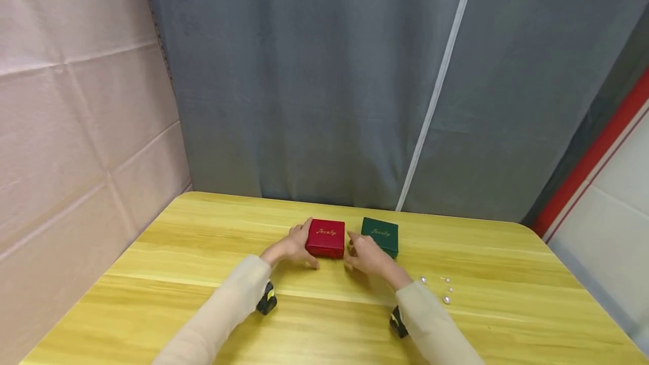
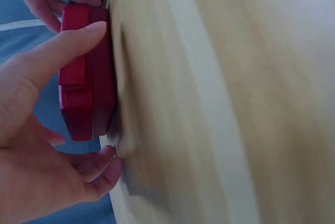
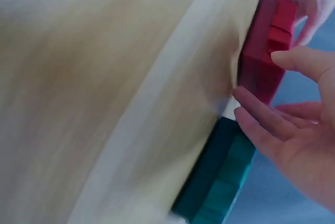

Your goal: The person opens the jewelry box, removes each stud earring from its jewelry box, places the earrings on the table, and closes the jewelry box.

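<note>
A red jewelry box [image 1: 325, 236] with gold lettering on its lid sits closed on the table between both hands. My left hand [image 1: 296, 245] is at its left side with the fingers spread; in the left wrist view the thumb [image 2: 78, 45] overlaps the front of the box. On the other side, my right hand [image 1: 369, 254] has loosely bent fingers beside the box. From the right wrist, its thumb tip [image 3: 282, 58] appears right at the front corner. A matching dark green jewelry box [image 1: 380, 234] stands just behind the right hand, partly covered by it.
Several small pearl-like beads or earrings [image 1: 446, 299] lie on the wooden table [image 1: 507, 275], to the right of the right forearm. A grey curtain [image 1: 304, 100] hangs behind the far table edge. Pale pink cloth [image 1: 76, 128] covers the left side.
</note>
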### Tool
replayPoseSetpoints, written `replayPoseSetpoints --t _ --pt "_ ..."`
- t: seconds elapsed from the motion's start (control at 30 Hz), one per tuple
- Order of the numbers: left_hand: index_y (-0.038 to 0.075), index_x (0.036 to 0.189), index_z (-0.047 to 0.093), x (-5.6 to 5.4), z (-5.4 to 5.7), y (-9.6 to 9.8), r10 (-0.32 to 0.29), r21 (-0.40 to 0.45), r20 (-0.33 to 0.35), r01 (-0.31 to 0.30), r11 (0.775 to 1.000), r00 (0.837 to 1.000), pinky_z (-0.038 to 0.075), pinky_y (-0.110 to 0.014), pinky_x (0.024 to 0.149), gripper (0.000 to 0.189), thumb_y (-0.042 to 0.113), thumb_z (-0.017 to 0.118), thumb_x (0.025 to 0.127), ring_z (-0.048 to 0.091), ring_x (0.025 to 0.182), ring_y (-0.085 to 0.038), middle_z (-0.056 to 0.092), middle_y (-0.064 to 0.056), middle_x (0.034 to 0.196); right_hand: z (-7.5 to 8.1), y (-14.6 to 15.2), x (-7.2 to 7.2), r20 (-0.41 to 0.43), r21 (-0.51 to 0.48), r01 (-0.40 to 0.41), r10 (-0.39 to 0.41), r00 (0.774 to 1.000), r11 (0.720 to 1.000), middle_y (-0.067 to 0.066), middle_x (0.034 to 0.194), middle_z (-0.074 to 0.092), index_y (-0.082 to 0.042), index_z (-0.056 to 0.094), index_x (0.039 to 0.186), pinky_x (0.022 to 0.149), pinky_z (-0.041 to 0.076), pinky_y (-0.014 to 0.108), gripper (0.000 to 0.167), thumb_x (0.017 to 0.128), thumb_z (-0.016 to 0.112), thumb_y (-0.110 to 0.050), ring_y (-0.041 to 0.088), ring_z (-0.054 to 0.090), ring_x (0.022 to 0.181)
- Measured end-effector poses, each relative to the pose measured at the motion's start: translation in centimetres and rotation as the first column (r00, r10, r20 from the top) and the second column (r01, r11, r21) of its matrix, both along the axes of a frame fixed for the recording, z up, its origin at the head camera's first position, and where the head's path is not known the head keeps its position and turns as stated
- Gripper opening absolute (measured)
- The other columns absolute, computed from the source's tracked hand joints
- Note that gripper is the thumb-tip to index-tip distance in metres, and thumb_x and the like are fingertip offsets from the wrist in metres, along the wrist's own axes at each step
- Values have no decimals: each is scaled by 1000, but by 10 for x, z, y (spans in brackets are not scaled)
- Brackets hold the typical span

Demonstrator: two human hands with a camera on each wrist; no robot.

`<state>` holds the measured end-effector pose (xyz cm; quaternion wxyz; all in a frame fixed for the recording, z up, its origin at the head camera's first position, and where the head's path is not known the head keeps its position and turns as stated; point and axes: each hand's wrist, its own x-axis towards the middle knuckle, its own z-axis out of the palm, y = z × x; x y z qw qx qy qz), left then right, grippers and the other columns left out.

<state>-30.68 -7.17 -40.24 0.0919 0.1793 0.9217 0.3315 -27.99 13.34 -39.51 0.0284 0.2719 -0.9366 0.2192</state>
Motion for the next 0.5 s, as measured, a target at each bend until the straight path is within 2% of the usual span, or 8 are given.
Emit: replayPoseSetpoints --t 0.1,0.23,0.4,0.5 --pt "-3 139 13 5 1 -6 -11 14 -14 12 1000 1000 26 -50 98 107 25 81 62 25 122 -39 30 -25 134 2 10 6 -47 -21 -58 57 997 998 23 94 61 17 50 110 68 51 34 41 77 65 -3 27 63 78" --pt "-7 138 15 13 4 -15 -15 -19 -23 14 1000 1000 22 -51 101 98 31 75 70 18 127 -42 23 -28 139 5 25 15 -100 -26 -110 107 989 994 23 89 62 15 56 100 64 51 31 30 76 64 -1 28 63 75" --pt "-8 136 23 25 7 -24 -50 -37 -71 47 998 996 23 -50 101 86 31 70 75 22 127 -41 28 -27 137 6 43 31 -85 -9 -132 131 988 991 20 87 62 12 58 98 64 51 30 27 78 64 -4 27 61 74" --pt "-9 134 27 35 8 -28 -75 -29 -103 73 997 992 28 -49 98 81 28 70 75 31 122 -40 34 -26 134 6 53 42 -48 -6 -132 132 990 991 19 87 61 12 58 99 65 50 31 27 79 63 -5 27 60 76"
